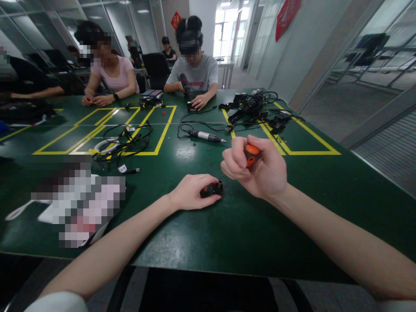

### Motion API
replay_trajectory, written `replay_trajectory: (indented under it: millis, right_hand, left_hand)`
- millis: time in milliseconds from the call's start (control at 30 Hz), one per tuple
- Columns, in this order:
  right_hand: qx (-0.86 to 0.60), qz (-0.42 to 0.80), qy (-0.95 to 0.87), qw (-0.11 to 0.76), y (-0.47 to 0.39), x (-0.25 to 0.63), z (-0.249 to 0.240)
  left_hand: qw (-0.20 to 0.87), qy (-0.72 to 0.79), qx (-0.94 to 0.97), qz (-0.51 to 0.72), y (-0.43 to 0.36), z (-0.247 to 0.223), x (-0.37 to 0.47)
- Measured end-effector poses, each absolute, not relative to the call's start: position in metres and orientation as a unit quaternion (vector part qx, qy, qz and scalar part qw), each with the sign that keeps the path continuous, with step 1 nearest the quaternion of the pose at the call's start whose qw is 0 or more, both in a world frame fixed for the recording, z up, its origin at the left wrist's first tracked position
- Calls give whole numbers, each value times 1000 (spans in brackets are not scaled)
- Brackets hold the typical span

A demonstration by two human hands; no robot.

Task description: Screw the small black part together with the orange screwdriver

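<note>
My left hand (191, 193) rests on the green table, fingers and thumb closed around a small black part (214, 189) with a short metal tube standing up from it. Much of this part is hidden under my fingers. To the right and higher up, my right hand (260, 169) is raised off the table in a fist. It grips an orange-and-black handle (251, 150), which looks like a screwdriver's; its rounded end faces up and any shaft is out of sight. The two hands are apart.
A corded silver-and-black pen-shaped power tool (206, 136) lies beyond my hands. Black cables sit in a coil (130, 143) at left and a heap (251, 108) at back right. Yellow tape (312, 153) marks the green table (182, 242). Across it, a person (195, 71) holds a drill.
</note>
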State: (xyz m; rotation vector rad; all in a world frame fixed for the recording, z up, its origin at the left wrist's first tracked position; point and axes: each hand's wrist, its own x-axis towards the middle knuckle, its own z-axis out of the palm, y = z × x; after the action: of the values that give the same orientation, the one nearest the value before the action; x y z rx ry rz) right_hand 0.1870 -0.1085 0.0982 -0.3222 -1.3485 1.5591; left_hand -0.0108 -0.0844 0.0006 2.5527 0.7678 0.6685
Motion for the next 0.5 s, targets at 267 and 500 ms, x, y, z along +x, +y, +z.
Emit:
replay_trajectory:
  millis: [267, 500]
  right_hand:
    - [-120, 648, -551, 512, -110, 188, 97]
    - [-119, 628, -561, 525, -109, 185, 99]
  left_hand:
    - [209, 272, 908, 240, -83, 0, -10]
    - [230, 276, 902, 238, -83, -2, -10]
